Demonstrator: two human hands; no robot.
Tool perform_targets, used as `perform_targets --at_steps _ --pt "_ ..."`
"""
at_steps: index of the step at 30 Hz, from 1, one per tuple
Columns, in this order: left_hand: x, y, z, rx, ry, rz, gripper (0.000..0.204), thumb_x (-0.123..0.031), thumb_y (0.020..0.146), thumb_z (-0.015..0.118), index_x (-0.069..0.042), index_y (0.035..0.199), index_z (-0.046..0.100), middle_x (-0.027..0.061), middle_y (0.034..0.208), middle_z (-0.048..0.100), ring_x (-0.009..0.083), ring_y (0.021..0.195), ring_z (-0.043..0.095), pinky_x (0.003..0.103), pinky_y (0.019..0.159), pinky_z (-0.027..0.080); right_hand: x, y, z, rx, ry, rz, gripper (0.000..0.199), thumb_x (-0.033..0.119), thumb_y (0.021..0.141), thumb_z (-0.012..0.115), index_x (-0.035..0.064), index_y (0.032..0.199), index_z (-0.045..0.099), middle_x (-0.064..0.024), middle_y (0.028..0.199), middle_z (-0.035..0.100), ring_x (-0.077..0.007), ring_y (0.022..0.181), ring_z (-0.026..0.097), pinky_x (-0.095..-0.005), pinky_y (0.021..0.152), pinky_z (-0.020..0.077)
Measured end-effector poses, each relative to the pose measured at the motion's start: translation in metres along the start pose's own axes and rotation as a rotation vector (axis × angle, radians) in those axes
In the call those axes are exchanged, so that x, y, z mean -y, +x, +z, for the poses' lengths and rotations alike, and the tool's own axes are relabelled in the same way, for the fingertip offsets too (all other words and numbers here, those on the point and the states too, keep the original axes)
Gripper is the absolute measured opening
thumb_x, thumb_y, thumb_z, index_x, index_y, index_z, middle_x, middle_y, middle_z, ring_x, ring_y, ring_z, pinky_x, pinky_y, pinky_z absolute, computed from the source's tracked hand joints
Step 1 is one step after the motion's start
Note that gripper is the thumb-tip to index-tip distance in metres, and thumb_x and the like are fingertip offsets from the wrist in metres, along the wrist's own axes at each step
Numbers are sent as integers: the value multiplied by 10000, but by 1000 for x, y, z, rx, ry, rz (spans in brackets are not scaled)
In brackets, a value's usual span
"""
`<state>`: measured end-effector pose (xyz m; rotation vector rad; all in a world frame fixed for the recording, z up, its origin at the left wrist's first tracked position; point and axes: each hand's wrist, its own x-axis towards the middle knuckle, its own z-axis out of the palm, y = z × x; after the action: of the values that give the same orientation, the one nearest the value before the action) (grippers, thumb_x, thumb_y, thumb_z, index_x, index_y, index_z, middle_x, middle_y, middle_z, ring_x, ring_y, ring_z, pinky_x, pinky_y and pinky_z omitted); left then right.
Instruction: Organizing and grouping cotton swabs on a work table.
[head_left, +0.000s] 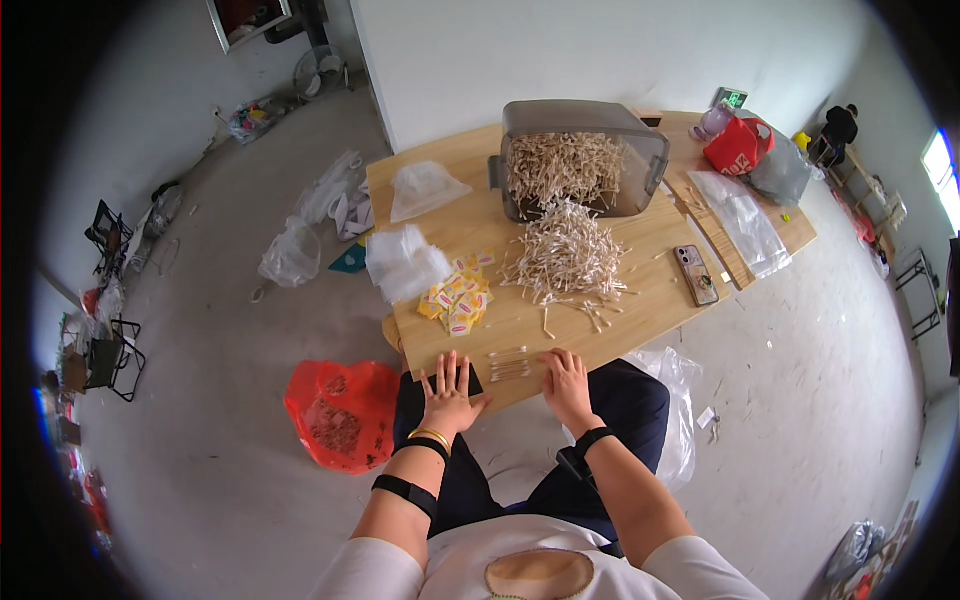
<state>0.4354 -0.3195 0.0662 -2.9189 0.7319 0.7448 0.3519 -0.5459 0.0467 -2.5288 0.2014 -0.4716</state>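
Observation:
A small row of cotton swabs (510, 364) lies side by side near the front edge of the wooden table, between my two hands. My left hand (452, 402) is flat with its fingers spread, over a black flat item (471, 380) at the table edge. At the right ends of the swabs is my right hand (568, 388), its fingertips down on the tabletop and nothing visible in them. Farther back, a large pile of cotton swabs (570, 255) spills from a grey plastic bin (640, 165) lying on its side.
Yellow-and-white paper cards (460, 298) lie left of the pile, beside clear plastic bags (408, 262). A phone (696, 275) rests to the right. Beyond it are a clear plastic sheet (745, 225) and a red bag (738, 146). An orange-red bag (343, 415) sits on the floor at left.

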Motion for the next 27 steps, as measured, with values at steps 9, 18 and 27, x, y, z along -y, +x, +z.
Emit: perform_targets --at_steps 9,18,27 --pt "2 0 5 -19 -13 -5 965 -726 945 331 -131 1605 -46 103 1669 -146 295 1540 -124 622 1187 -74 3 -1 -7 39 -15 -17 372 58 828 591 98 1198 601 -102 1242 558 -333 1163 516 -438 1006 437" --pt "2 -1 5 -36 -11 5 963 -723 945 338 -131 1606 -36 103 1671 -138 294 1540 -126 624 1187 -70 -1 -7 -13 89 20 -92 433 41 838 573 63 1270 583 -118 1308 539 -340 1200 507 -424 1047 441" --pt "3 2 7 -32 -36 24 978 -720 949 337 -93 1600 -36 139 1664 -145 320 1535 -140 638 1178 -71 -4 -11 -16 118 21 -121 491 41 811 588 55 1301 572 -115 1356 525 -342 1240 495 -419 1074 426"
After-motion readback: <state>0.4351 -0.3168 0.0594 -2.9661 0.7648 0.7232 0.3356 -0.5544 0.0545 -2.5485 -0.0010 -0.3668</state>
